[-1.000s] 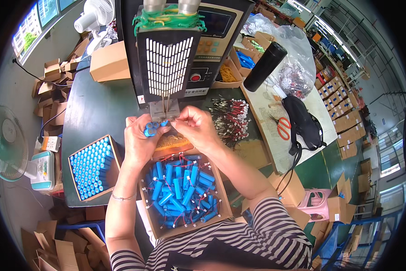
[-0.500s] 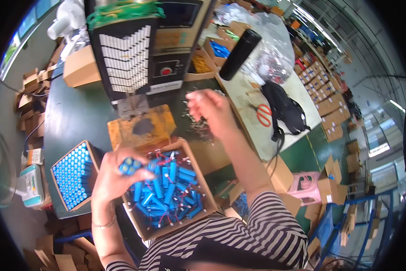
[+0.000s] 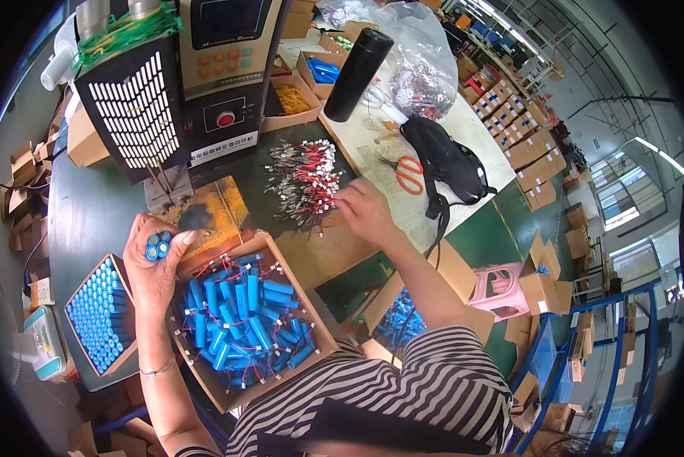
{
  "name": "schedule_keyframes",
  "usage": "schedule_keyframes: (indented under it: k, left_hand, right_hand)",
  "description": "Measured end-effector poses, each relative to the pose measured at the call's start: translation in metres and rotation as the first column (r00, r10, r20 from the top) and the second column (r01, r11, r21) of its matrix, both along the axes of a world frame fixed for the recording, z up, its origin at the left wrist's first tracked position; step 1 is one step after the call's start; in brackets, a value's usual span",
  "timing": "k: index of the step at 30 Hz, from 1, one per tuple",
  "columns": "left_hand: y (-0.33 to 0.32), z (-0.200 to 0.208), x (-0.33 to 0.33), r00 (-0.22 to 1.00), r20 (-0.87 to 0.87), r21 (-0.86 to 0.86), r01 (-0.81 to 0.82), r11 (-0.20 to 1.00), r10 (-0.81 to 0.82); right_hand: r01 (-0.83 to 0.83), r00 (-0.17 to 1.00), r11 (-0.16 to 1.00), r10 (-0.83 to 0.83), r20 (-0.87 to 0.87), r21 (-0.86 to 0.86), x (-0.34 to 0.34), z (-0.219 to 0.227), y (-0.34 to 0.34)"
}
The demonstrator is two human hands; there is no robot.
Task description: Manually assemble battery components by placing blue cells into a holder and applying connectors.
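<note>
My left hand [image 3: 150,278] is closed around a small bunch of blue battery cells [image 3: 158,246], their round ends facing up, just left of a stained yellow block [image 3: 224,207]. My right hand [image 3: 370,215] is at the right edge of a pile of wire leads [image 3: 300,179], red and black with white connectors. Thumb and fingers pinch together at a lead there. Between my forearms a cardboard box [image 3: 323,333] holds many blue cells [image 3: 243,301] with leads attached, lying loose. Left of my left hand stands a box of upright blue cells [image 3: 98,312].
A black welding machine [image 3: 224,119] with a red button rises behind the block. On the pale table at right are a black cylinder [image 3: 359,75], orange-handled scissors [image 3: 410,175] and a black pouch [image 3: 449,160]. An open carton of blue cells [image 3: 403,316] stands at lower right.
My right hand has come down to the edge of the lead pile and its fingers have closed. My left hand, with the cells, has moved left and up, away from over the box. The view has shifted.
</note>
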State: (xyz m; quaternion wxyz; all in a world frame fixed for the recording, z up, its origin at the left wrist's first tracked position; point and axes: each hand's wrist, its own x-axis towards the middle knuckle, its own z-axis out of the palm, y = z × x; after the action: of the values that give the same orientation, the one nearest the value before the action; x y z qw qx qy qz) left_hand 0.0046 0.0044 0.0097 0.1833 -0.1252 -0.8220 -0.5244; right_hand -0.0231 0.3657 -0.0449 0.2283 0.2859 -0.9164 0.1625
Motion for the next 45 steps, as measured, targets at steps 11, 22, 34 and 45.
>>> schedule_keyframes:
  k: [11,22,34,45]
  left_hand:
    - [0.0,-0.001,-0.001,0.999,-0.039,-0.056,0.014,0.998,-0.017]
    - [-0.008,-0.017,0.002,0.993,-0.062,-0.022,-0.105,0.994,0.104]
    - [-0.005,-0.013,-0.003,0.985,-0.051,-0.086,-0.166,0.982,0.162]
    - [-0.004,-0.001,-0.019,0.989,0.023,-0.225,-0.136,0.965,0.145]
  right_hand:
    - [0.487,0.742,0.867,-0.475,0.473,0.107,0.035,-0.012,-0.012]
    - [0.391,0.79,0.646,0.129,0.599,-0.655,0.049,0.033,-0.001]
    - [-0.063,0.711,0.467,0.641,0.289,-0.882,-0.013,0.036,-0.167]
    - [0.012,0.738,0.485,0.585,0.335,-0.874,-0.017,0.033,-0.172]
